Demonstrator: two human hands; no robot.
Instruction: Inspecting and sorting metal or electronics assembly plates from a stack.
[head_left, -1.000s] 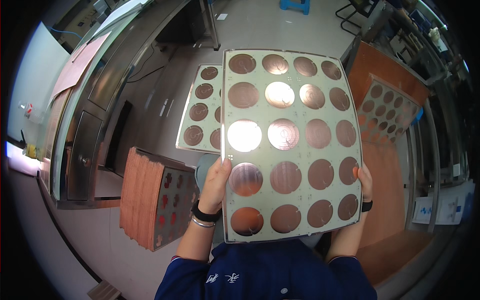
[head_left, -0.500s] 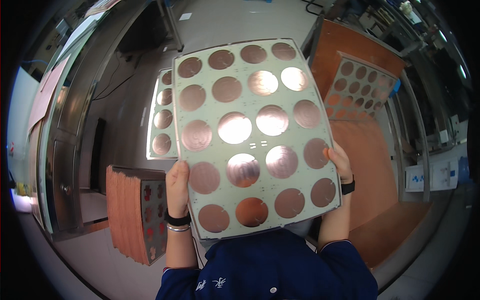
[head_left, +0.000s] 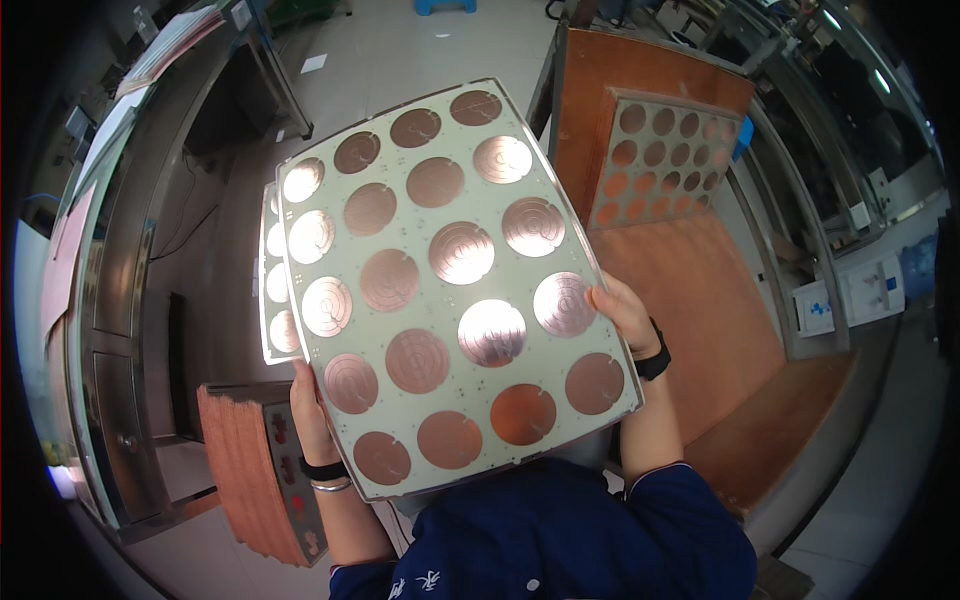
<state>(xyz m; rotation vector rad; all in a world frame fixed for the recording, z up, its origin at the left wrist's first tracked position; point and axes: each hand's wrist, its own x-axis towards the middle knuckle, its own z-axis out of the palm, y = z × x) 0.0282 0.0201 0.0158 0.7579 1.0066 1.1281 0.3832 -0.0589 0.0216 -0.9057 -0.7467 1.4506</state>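
Observation:
A large pale green circuit board panel [head_left: 440,305] with rows of round copper discs is held up in front of me, tilted, its top leaning to the left. At its lower left edge my left hand [head_left: 314,415] grips the rim, most of its fingers hidden behind. My right hand [head_left: 628,318] is closed on the right edge, thumb on the front face. Behind the left edge shows part of another similar panel [head_left: 276,310]; what supports it is hidden.
Low on the left stands a thick stack of copper-edged boards [head_left: 240,470]. To the right, a brown rack [head_left: 690,300] has a similar panel [head_left: 661,168] leaning on its back board. A metal cabinet [head_left: 122,400] runs along the left; a blue stool [head_left: 445,6] is far off.
The panel has shifted left in view and tilted further, both hands moving with it. Light glints fall on different discs. The surroundings have also shifted in view.

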